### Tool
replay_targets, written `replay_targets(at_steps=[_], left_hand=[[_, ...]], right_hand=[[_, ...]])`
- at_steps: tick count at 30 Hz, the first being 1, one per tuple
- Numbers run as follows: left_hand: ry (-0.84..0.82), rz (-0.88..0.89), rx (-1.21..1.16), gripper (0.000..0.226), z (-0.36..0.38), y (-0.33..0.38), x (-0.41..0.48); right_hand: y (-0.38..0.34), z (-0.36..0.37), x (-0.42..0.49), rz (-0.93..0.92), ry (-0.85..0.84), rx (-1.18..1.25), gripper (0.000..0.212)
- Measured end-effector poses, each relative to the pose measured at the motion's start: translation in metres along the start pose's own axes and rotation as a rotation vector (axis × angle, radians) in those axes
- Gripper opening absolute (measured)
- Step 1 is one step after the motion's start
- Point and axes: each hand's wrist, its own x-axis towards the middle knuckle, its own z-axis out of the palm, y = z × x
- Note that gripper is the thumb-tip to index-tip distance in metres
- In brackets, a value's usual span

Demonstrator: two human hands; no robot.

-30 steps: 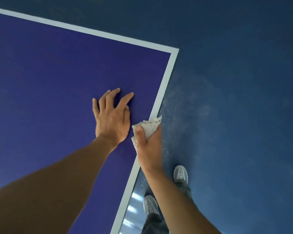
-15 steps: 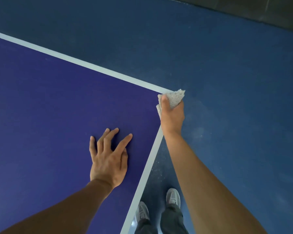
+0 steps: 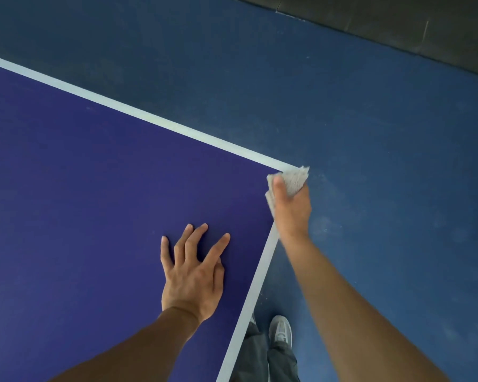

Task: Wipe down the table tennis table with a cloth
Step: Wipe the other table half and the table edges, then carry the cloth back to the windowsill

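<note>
Head camera looks down over a corner of the purple-blue counter (image 3: 80,188); the right hand (image 3: 291,208) grips a bunched pale cloth (image 3: 297,177), thumb on top, right at the corner tip where the two white edge lines (image 3: 262,271) meet, part of it past the edge, I'd say so the dust drops to the floor (image 3: 384,202) rather than back across the top; the left hand (image 3: 193,277) lies open and flat, fingers spread, just inside the right-hand edge, probably a brace for leaning out; one shoe (image 3: 280,330) shows below.
</note>
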Motion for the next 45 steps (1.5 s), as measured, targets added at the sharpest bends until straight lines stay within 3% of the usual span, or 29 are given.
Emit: replay_targets(at_steps=[5,13,15,19,25,31,34,38,41,43,45], left_hand=[[-0.008,-0.003,-0.013,0.051,0.002,-0.001,-0.001],[-0.081,-0.107,-0.219,0.043,-0.019,0.003,-0.001],[-0.149,-0.183,-0.39,0.037,-0.033,0.008,0.0],[-0.12,-0.434,-1.009,0.018,-0.098,0.039,-0.014],[-0.017,-0.465,-1.232,0.011,-0.178,0.096,-0.07],[0.253,-0.683,-1.331,0.013,-0.216,0.122,-0.091],[0.327,-0.76,-1.399,0.02,-0.231,0.122,-0.103],[0.4,-0.803,-1.501,0.023,-0.242,0.12,-0.137],[0.679,-0.947,-1.469,0.018,-0.247,0.126,-0.172],[0.921,-1.075,-1.453,0.016,-0.251,0.132,-0.201],[1.081,-1.133,-1.429,0.02,-0.255,0.14,-0.234]], right_hand=[[-0.015,-0.016,0.018,-0.15,0.029,-0.27,0.035],[-0.014,-0.076,-0.091,-0.206,-0.102,-0.288,0.018],[-0.024,-0.081,-0.113,-0.18,-0.156,-0.234,0.022],[-0.054,-0.081,-0.154,-0.057,-0.301,-0.112,0.042],[-0.103,-0.071,-0.207,0.157,-0.548,0.018,0.06],[-0.133,-0.071,-0.241,0.161,-0.914,-0.112,0.075],[-0.144,-0.075,-0.252,0.098,-1.122,-0.242,0.061],[-0.149,-0.077,-0.263,0.021,-1.27,-0.365,0.053],[-0.147,-0.07,-0.286,0.005,-1.351,-0.431,0.028],[-0.142,-0.066,-0.307,0.019,-1.369,-0.475,0.029],[-0.137,-0.063,-0.334,0.023,-1.49,-0.505,0.035]])
